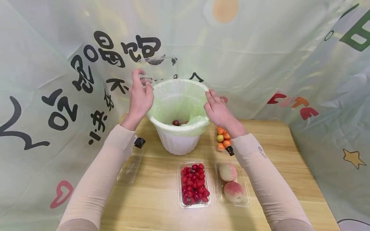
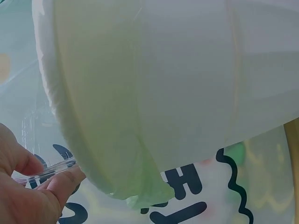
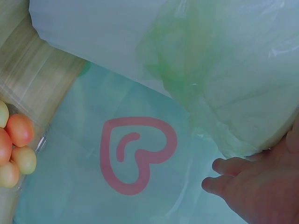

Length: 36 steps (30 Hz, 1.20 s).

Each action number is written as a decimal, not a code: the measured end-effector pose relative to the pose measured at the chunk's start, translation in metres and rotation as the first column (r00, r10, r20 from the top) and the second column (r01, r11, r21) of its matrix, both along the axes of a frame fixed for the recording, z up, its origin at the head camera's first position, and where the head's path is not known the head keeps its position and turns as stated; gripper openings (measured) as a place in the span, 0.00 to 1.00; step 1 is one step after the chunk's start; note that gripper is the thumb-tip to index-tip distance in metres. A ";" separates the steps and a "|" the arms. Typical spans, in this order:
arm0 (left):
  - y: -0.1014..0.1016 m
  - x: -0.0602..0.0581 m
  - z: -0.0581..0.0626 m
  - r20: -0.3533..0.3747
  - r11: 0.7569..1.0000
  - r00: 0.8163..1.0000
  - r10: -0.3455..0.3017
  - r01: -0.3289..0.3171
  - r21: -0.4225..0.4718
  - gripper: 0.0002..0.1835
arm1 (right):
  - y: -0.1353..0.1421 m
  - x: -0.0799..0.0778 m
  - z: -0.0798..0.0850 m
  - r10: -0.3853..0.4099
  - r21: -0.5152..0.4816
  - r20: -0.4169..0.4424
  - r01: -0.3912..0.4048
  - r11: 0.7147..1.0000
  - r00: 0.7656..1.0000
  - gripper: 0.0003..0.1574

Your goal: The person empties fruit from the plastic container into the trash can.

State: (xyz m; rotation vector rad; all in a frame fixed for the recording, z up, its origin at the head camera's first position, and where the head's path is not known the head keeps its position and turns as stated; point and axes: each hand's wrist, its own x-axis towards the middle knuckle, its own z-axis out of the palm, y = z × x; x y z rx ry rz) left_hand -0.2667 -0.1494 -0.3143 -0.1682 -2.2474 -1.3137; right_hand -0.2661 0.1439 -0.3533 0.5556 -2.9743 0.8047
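My left hand point(image 1: 140, 96) pinches the edge of a clear plastic container point(image 2: 51, 170) between thumb and fingers, beside the bin's left rim. In the head view this container point(image 1: 162, 67) stands tilted over the back left of a white trash bin point(image 1: 177, 141). A pale green bag point(image 1: 193, 102) lines the bin and folds over its rim. Low inside lie a dark red round fruit point(image 1: 175, 122) and a few more, partly hidden by the rim. My right hand point(image 1: 218, 109) holds the bin's right rim; in the right wrist view its fingertips point(image 3: 219, 165) show just outside the bag.
On the wooden table point(image 1: 156, 199) stands a clear box of red berries point(image 1: 195, 184). Right of it is a box with two peaches point(image 1: 233, 192). Orange and yellow small fruits point(image 1: 221, 138) sit partly behind my right wrist. Another clear container point(image 1: 130, 168) lies by my left forearm.
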 end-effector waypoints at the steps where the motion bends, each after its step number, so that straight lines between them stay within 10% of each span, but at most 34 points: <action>1: 0.000 0.000 0.000 0.000 1.000 1.000 -0.001 0.001 0.000 0.18 | 0.000 0.000 0.000 0.000 -0.001 0.002 0.000 1.000 1.000 0.39; 36: -0.012 0.014 0.013 0.079 0.998 0.996 -0.048 0.045 0.035 0.19 | 0.002 -0.001 0.001 0.007 0.001 0.015 -0.007 1.000 1.000 0.39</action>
